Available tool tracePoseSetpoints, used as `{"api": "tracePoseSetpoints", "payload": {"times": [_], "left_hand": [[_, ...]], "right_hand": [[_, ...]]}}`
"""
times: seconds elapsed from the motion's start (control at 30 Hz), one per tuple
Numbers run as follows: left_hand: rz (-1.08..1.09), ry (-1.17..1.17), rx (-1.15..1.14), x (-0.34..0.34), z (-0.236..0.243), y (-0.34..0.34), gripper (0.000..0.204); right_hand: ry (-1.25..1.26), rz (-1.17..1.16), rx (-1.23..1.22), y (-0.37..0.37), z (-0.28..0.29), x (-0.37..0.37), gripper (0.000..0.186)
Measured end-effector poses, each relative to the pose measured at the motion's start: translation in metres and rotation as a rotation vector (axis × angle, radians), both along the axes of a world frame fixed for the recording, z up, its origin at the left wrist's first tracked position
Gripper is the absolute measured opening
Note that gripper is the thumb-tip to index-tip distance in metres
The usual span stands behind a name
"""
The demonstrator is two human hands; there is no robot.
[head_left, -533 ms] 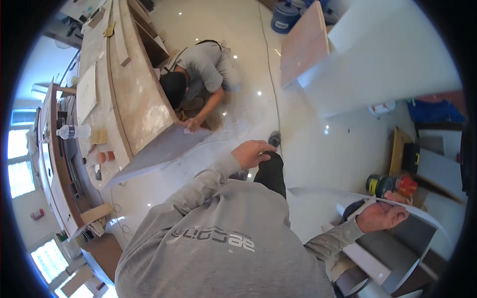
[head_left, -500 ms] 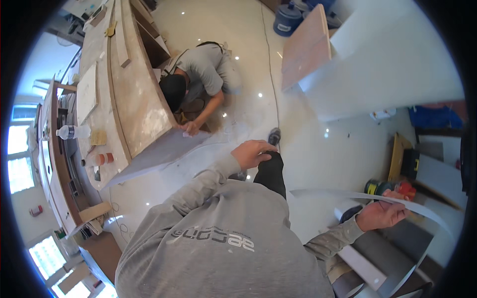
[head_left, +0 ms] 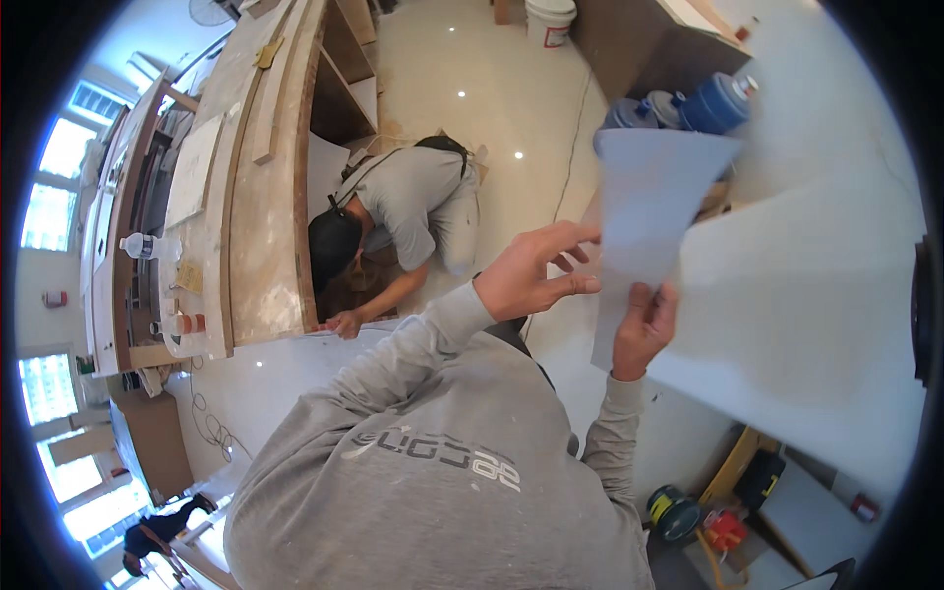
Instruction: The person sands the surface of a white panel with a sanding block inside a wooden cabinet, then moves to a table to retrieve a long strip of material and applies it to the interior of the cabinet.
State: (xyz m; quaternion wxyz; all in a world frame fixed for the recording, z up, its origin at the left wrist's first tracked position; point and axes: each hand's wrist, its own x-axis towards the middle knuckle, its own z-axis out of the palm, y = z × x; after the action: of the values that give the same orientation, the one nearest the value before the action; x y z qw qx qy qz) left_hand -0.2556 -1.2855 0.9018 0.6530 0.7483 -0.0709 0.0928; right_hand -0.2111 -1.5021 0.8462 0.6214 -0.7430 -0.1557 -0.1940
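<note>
A thin, bendy white sheet (head_left: 657, 197) stands up in front of me, wider at its far end. My right hand (head_left: 644, 329) is closed on its near part, thumb across its face. My left hand (head_left: 541, 270) is at the sheet's left side, thumb and fingers spread; its fingertips come close to the edge, and whether they touch cannot be made out. Behind the sheet lies a large white panel (head_left: 787, 305).
At left a co-worker (head_left: 418, 202) crouches beside a long wooden workbench (head_left: 280, 280) with bottles on it. Blue water jugs (head_left: 716, 103) and a white bucket (head_left: 549, 22) stand far off. Tools, including a red one (head_left: 725, 529), lie lower right. Another person (head_left: 162, 531) is lower left.
My right hand has brought the sheet from the lower right to in front of me, raising it upright. My left hand has risen toward it, fingers spreading. The view has turned.
</note>
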Motion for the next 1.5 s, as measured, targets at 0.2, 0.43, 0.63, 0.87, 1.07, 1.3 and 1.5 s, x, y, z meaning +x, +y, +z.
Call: {"api": "tracePoseSetpoints", "payload": {"times": [0.2, 0.43, 0.63, 0.87, 1.07, 1.3, 1.5], "left_hand": [[0.195, 0.06, 0.053, 0.125, -0.036, 0.042, 0.016], [0.37, 0.097, 0.113, 0.284, -0.072, 0.15, 0.023], [0.586, 0.197, -0.245, 0.388, -0.064, 0.267, 0.019], [0.9, 0.159, -0.247, 0.451, -0.077, 0.379, 0.03], [1.052, 0.129, -0.505, 0.509, -0.104, 0.462, 0.021], [1.113, 0.007, -0.797, 0.585, -0.151, 0.555, 0.029], [1.19, -0.045, -0.932, 0.64, -0.162, 0.613, 0.029]], "right_hand": [[0.124, 0.203, -0.053, 0.057, -0.039, 0.127, 0.03], [0.23, 0.233, -0.365, 0.124, -0.044, 0.309, 0.041], [0.541, 0.354, -0.347, 0.182, -0.069, 0.465, 0.024], [0.323, 0.474, -0.577, 0.322, -0.072, 0.582, 0.019], [0.162, 0.741, -0.83, 0.422, -0.106, 0.704, 0.043], [-0.216, 0.723, -0.959, 0.57, -0.103, 0.853, 0.086], [-0.025, 1.08, -1.103, 0.679, -0.128, 0.987, 0.057]]}}
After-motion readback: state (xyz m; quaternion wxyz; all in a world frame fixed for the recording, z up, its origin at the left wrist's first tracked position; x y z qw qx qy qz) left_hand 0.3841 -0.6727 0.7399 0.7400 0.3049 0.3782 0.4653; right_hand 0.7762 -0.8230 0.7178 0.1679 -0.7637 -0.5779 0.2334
